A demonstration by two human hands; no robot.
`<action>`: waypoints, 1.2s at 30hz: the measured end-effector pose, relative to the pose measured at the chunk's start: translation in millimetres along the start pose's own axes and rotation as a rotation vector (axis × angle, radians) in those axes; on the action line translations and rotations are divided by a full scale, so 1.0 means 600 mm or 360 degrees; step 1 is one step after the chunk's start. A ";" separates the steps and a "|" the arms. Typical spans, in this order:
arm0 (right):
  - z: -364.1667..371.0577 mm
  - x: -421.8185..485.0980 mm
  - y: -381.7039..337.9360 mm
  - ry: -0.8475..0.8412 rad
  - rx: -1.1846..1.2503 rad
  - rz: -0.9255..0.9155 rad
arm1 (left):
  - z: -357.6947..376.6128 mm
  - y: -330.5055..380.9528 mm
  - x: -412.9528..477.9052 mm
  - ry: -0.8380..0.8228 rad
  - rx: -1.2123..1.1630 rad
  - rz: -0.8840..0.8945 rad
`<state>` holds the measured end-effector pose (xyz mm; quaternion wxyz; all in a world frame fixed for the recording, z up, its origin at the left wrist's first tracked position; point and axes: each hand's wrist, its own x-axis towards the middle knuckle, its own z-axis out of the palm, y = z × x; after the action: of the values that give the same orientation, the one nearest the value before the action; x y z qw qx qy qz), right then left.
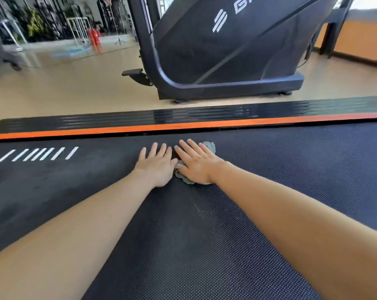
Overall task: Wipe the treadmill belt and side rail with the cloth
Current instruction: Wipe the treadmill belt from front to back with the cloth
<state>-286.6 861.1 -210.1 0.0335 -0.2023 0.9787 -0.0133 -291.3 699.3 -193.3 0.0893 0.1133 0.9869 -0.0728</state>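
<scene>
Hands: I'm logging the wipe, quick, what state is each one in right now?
Left hand: open, fingers straight, flat on the treadmill belt.
Right hand: open, fingers straight, pressing the cloth onto the belt.

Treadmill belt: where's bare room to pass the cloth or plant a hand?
Bare treadmill belt right of the right hand, below the orange strip, and between the left hand and the white stripes. The side rail is bare too. Crowded only mid-belt: both hands flat, side by side, cloth under the right.
</scene>
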 end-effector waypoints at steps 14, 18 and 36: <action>-0.054 -0.276 -0.017 -0.0620 -0.0152 -0.0194 | -0.011 0.040 -0.203 0.0068 -0.0852 0.0581; -0.064 -0.325 -0.081 -0.0577 -0.0105 -0.0443 | -0.022 0.020 -0.228 0.0213 -0.1007 0.0457; -0.021 0.170 -0.087 -0.0203 0.0001 0.0216 | 0.027 -0.089 -0.170 0.0364 0.0035 -0.0074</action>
<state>-360.1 773.2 -201.8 0.0967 -0.1361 0.9860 0.0015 -203.8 623.8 -182.7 -0.0267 0.0989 0.9921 -0.0721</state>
